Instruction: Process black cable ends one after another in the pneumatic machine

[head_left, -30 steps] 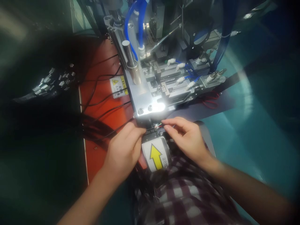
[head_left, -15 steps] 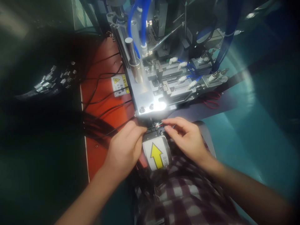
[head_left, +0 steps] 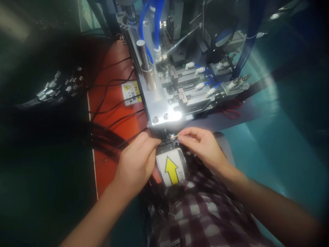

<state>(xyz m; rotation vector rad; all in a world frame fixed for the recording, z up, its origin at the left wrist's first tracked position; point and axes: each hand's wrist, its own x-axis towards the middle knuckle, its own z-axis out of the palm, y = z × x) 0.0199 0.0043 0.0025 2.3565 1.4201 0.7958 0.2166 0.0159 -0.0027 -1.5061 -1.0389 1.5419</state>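
My left hand (head_left: 137, 157) is closed in a pinch at the front of the metal machine (head_left: 164, 103), on a thin black cable (head_left: 166, 139) whose end points right. Thin wire ends (head_left: 175, 137) run from this cable to my right hand (head_left: 200, 145), where thumb and index finger are pressed together on them. Both hands are just below the brightly lit front edge of the machine's plate. Under the fingertips lies a small dark fixture (head_left: 166, 148), partly covered. Directly in front of it is a white label with a yellow arrow (head_left: 171, 169).
Several black cables (head_left: 110, 137) cross the orange table (head_left: 115, 120) on the left, near a warning sticker (head_left: 131, 93). A heap of dark cables with shiny ends (head_left: 51, 89) lies farther left. Blue air hoses (head_left: 159, 24) and small cylinders (head_left: 195, 99) sit on the machine.
My right thumb and index finger have closed from a slight gap onto the wire ends, where red and pale wires showed before. My left hand has stayed nearly still.
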